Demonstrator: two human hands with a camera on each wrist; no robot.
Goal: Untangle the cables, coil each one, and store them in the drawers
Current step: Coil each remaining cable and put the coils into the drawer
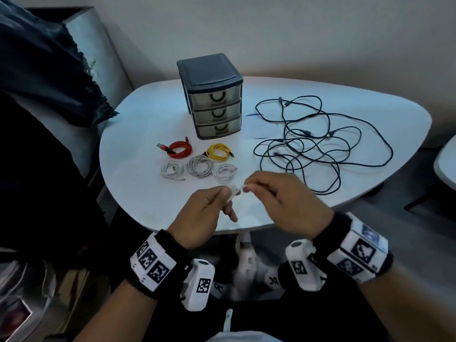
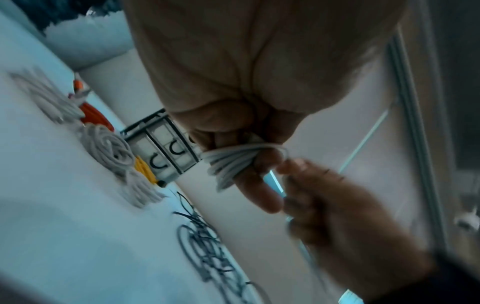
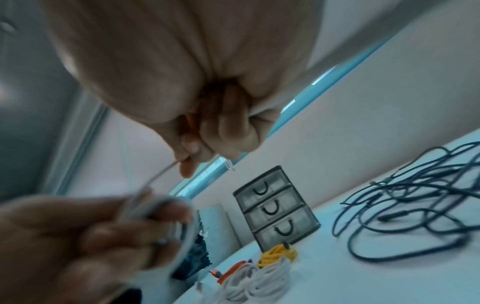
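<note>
Above the near part of the white table (image 1: 138,193), my left hand (image 1: 209,206) grips a small coil of white cable (image 2: 231,162) wound round its fingers. My right hand (image 1: 278,193) pinches the loose end of that same white cable (image 3: 161,174) just right of the coil. Coiled cables lie ahead on the table: a red one (image 1: 179,149), a yellow one (image 1: 218,151) and three white ones (image 1: 198,167). A tangle of black cables (image 1: 318,141) spreads on the right. The dark three-drawer unit (image 1: 212,99) stands behind, all drawers closed.
A dark cloth-covered chair (image 1: 49,70) stands at the left of the table. A second table's edge (image 1: 444,164) shows at the far right. The wall runs close behind the drawer unit.
</note>
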